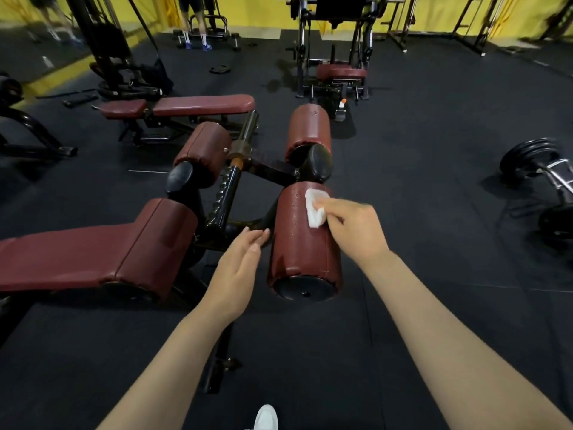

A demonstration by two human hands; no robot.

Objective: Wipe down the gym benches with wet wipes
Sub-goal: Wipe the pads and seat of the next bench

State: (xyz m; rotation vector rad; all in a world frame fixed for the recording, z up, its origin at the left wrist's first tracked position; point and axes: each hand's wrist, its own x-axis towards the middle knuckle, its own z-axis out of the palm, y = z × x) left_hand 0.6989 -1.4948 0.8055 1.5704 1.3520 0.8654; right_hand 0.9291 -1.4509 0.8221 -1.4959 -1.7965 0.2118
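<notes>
A dark red sit-up bench stretches to the left, with four maroon roller pads on a black frame. My right hand holds a crumpled white wet wipe against the top of the nearest roller pad, whose surface glistens with wet drops. Just left of that pad hovers my left hand, fingers straight and holding nothing. The far right roller and the left rollers stand beyond.
A second maroon flat bench stands behind the rollers. A weight machine with a red seat is at the back, a loaded barbell lies on the right floor, and a person's legs show far back. Black rubber flooring surrounds everything.
</notes>
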